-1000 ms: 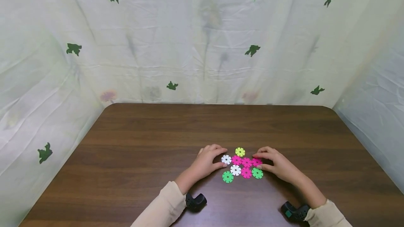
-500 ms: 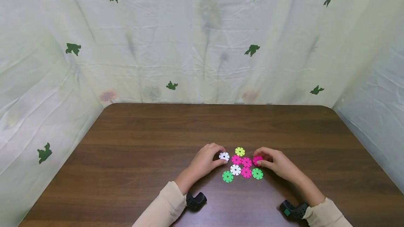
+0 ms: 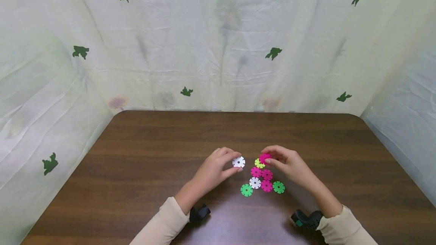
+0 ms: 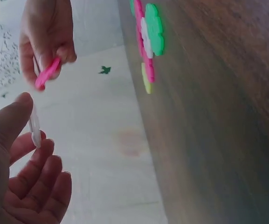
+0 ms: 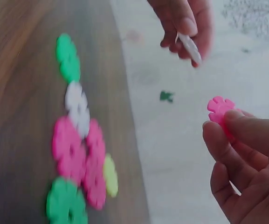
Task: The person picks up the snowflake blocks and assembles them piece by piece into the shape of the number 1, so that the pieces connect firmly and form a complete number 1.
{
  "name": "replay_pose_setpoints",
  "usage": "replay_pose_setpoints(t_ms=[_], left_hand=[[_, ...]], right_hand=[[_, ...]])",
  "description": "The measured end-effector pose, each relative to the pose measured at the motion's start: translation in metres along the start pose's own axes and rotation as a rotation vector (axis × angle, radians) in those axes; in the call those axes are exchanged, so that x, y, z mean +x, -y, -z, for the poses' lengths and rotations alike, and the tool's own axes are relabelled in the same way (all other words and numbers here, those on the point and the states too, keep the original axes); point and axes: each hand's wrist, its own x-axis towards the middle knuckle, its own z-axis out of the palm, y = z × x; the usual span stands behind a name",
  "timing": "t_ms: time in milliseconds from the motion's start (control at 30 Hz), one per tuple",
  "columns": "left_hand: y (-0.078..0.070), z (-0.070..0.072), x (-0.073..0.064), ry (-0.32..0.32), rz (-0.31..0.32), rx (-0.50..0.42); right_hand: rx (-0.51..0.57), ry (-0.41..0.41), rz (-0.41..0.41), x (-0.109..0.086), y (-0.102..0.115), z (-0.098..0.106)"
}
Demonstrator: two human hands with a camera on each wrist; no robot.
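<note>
A white notched disc, flower-shaped with a hole in its middle, is pinched at its edge between the thumb and fingers of my left hand. My right hand pinches a pink notched disc between thumb and fingers. Both discs are raised above the table, seen nearly edge-on in the left wrist view. In the head view the pink disc overlaps a yellow disc lying on the table. Below the hands lie a white disc, a green disc, another green disc and several pink discs.
The brown wooden table stretches to a curtain printed with leaves and green birds at the back. Black wrist cameras sit by both sleeves, low over the table.
Both hands have lifted a disc from the group on the table. The left has moved slightly left and away with the white one; the right has come inward and away with the pink one.
</note>
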Motion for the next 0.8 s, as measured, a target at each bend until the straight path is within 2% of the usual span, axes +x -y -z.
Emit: replay_pose_setpoints(t_ms=[133,367,567,667,800], left_hand=[[-0.004,0.002,-0.002,0.024,0.001,-0.031],[-0.011,0.0,-0.005,0.055,0.033,-0.108],[-0.014,-0.002,-0.007,0.058,0.053,-0.198],[-0.016,-0.003,-0.007,0.058,0.087,-0.249],[-0.021,-0.004,-0.007,0.035,0.184,-0.349]], right_hand=[[-0.004,-0.004,0.054,0.005,0.008,-0.009],[0.0,0.004,0.067,0.006,0.012,-0.019],[-0.066,0.004,0.13,0.006,0.015,-0.022],[-0.081,0.001,0.159,0.005,0.016,-0.023],[-0.073,-0.013,0.183,0.004,0.016,-0.025]])
